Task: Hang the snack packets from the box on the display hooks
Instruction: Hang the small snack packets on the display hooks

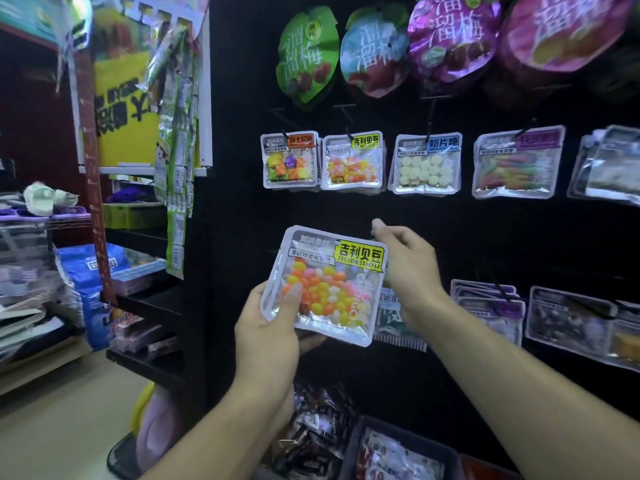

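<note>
I hold a clear jelly bean packet [329, 289] with a yellow label in front of the black display wall [242, 202]. My left hand [273, 327] grips its lower left corner, thumb on the front. My right hand [408, 268] pinches the packet's top right corner from behind. Above it, a matching jelly bean packet [351, 162] hangs on a hook [348, 133], between a cube candy packet [290, 161] and a milk tablet packet [426, 165]. A dark box [356, 452] with more packets sits at the bottom, under my right forearm.
Large plum bags [308, 57] hang along the top row. More packets [517, 164] hang to the right, and a lower row [568, 317] is partly hidden by my right arm. A shelf unit [145, 303] and hanging strips [176, 168] stand to the left.
</note>
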